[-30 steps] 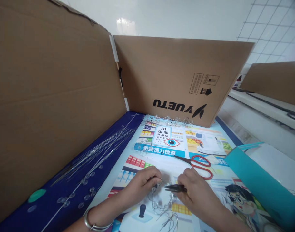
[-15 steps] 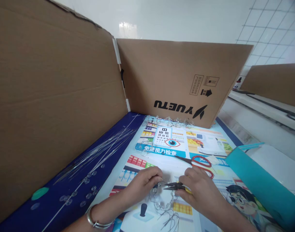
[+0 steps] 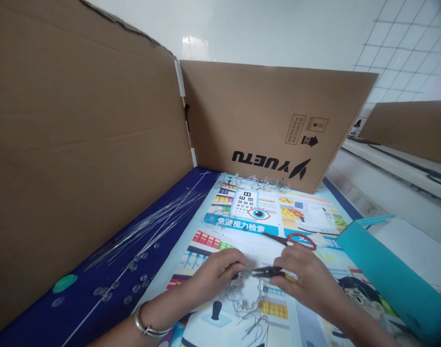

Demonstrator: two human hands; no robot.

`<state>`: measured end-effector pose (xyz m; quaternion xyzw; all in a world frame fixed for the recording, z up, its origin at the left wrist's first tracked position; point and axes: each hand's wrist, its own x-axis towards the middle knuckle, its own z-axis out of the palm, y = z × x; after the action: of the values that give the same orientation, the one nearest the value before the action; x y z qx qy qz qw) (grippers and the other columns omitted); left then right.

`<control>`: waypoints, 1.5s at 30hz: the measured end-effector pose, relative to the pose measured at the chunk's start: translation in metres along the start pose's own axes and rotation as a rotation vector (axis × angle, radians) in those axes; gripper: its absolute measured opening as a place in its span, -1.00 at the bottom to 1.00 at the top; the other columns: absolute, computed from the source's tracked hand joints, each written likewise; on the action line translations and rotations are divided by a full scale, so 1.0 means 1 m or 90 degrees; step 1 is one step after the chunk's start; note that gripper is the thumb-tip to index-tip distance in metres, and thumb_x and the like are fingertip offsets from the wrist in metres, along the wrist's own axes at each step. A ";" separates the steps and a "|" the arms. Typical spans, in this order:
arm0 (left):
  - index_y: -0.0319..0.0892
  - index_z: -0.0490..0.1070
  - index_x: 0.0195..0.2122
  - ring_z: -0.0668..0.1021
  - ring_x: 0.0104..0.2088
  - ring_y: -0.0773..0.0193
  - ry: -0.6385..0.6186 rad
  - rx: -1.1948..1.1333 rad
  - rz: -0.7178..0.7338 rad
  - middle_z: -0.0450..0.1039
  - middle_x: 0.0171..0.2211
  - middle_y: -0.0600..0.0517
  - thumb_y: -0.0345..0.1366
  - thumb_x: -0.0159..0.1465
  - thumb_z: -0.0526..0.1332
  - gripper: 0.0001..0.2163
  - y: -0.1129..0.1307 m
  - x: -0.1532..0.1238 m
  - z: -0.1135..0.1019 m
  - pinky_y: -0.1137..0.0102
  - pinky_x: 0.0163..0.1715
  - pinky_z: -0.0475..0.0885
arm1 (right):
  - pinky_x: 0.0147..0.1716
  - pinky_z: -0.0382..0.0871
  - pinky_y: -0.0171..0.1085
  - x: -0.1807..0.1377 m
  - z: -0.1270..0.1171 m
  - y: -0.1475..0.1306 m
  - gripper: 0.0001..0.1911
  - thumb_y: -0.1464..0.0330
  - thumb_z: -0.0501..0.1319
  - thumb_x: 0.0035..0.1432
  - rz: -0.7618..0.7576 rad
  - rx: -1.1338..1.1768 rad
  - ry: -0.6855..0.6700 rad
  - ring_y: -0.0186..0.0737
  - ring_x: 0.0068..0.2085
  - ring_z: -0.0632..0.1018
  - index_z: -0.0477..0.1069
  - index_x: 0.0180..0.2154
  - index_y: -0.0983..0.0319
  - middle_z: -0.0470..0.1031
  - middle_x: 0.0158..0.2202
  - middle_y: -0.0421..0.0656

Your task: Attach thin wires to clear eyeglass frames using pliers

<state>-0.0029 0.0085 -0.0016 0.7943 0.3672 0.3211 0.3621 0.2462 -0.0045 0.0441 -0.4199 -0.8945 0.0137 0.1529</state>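
My left hand (image 3: 223, 269) pinches the top left of a ring of wire with clear beads (image 3: 247, 304), whose loose wire ends trail toward me. My right hand (image 3: 301, 270) is wrapped round black-nosed pliers (image 3: 269, 272) with yellow on the handles. Their jaws look closed at the ring's upper edge, close to my left fingertips; whether they grip the wire is too small to tell. Just beyond my right hand lie red-handled scissors (image 3: 296, 239), partly covered by it, with the blades pointing left.
Straight wires (image 3: 151, 226) and several loose clear beads (image 3: 136, 288) lie on the blue surface at left, near a green oval piece (image 3: 64, 284). Cardboard panels (image 3: 271, 120) stand behind and left. More beaded wire pieces (image 3: 263, 183) line the back. A teal box (image 3: 382, 274) stands at right.
The pliers' jaws were parted below my left fingertips; now they look closed and sit higher at the ring's top edge. My right hand has shifted slightly right. The view has moved a little.
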 end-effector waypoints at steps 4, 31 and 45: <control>-0.22 0.35 -0.40 0.38 -0.40 0.36 -0.007 0.001 0.017 0.35 -0.43 0.06 -0.37 0.31 0.04 -0.83 0.001 0.000 -0.002 0.49 -0.39 0.26 | -0.26 0.20 -0.19 0.001 0.006 0.007 -0.79 0.16 0.18 0.11 0.025 -0.031 0.036 -0.14 -0.26 0.39 0.42 -0.30 0.15 0.40 -0.36 -0.13; -0.18 0.28 -0.38 0.37 -0.42 0.35 -0.034 0.157 0.029 0.35 -0.44 0.08 -0.36 0.32 0.02 -0.86 0.009 -0.005 0.003 0.49 -0.43 0.20 | -0.35 0.04 -0.18 0.001 0.013 -0.033 -0.81 0.19 0.27 0.03 0.011 -0.170 -0.004 -0.13 -0.33 0.31 0.38 -0.43 0.17 0.35 -0.44 -0.14; -0.17 0.26 -0.39 0.37 -0.44 0.34 -0.025 0.178 0.002 0.33 -0.47 0.09 -0.40 0.28 0.01 -0.88 0.009 -0.005 0.005 0.49 -0.46 0.20 | -0.24 0.07 -0.18 -0.002 0.018 -0.038 -0.82 0.18 0.26 0.03 0.079 -0.147 -0.011 -0.12 -0.29 0.32 0.39 -0.41 0.14 0.36 -0.42 -0.18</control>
<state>0.0016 -0.0013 0.0022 0.8437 0.3997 0.2520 0.2547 0.2136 -0.0291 0.0319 -0.4890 -0.8637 -0.0765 0.0947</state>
